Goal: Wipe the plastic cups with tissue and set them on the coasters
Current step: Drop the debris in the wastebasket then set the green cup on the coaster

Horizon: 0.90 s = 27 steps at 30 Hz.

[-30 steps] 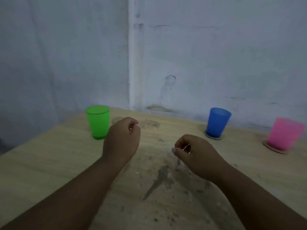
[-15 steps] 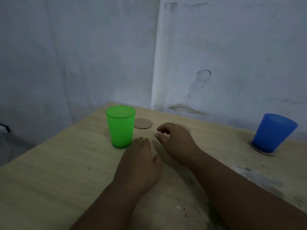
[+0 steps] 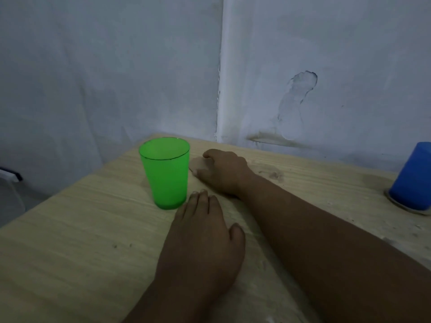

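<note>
Fingers [image 3: 202,201] of the left hand [image 3: 203,238] lie straight and close together, flat on the wooden table [image 3: 77,234], with the thumb set a little apart on the right; they hold nothing, and their tips end just beside the base of the green cup [image 3: 166,172] without clearly touching it.

At the far left, a white object [image 3: 9,174] with a dark edge shows beyond the table, too cut off to identify. The green cup stands upright, mouth up, directly on the table near its far left corner, not on a coaster.

Just right of the cup, the right hand [image 3: 224,173] reaches in across the table, palm down, fingers curled loosely over a round brown coaster [image 3: 198,163] that lies flat beside the cup. Only the coaster's left part shows under the fingertips; whether they pinch it or only rest on it I cannot tell. The forearm runs back towards the lower right corner.

Behind, two pale painted walls meet in a corner [image 3: 219,89], and a chipped patch [image 3: 300,89] marks the right one.

At the right edge, partly cut off, a blue cup [image 3: 412,178] stands mouth down on another coaster [image 3: 394,201], well apart from both hands.
</note>
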Tool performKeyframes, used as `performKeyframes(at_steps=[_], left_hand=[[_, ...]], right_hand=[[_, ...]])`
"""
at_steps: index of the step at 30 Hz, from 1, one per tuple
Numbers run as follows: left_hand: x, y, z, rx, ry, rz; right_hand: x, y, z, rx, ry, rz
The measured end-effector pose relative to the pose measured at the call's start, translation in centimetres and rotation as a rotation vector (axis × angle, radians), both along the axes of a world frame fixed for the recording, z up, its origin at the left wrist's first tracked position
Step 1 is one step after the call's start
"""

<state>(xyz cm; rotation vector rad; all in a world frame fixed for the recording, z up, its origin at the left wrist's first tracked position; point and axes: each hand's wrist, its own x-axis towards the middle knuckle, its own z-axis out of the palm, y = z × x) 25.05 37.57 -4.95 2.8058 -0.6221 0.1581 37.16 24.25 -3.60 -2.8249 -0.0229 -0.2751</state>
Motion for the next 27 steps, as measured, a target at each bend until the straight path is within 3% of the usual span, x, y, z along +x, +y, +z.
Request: performKeyframes(at_steps=[8,18,23,27], left_hand=[[-0.2,0.1,0.4,-0.033,0.004,-0.012],[-0.7,-0.2,0.6,-0.070,0.021,-0.005],[-1.0,-0.3,0.9,-0.171,0.049,0.013],[-1.3,-0.3,1.5,-0.305,-0.039,0.089]], right_hand=[[-2.4,-1.6,0.5,0.032,-0.096,-0.118],[-8.6,-7.6,0.7,0.109,-0.023,-0.293],[-9.1,-7.4,0.2,0.087,-0.054,-0.276],[-9.0,-7.3,0.2,0.069,-0.030,-0.262]])
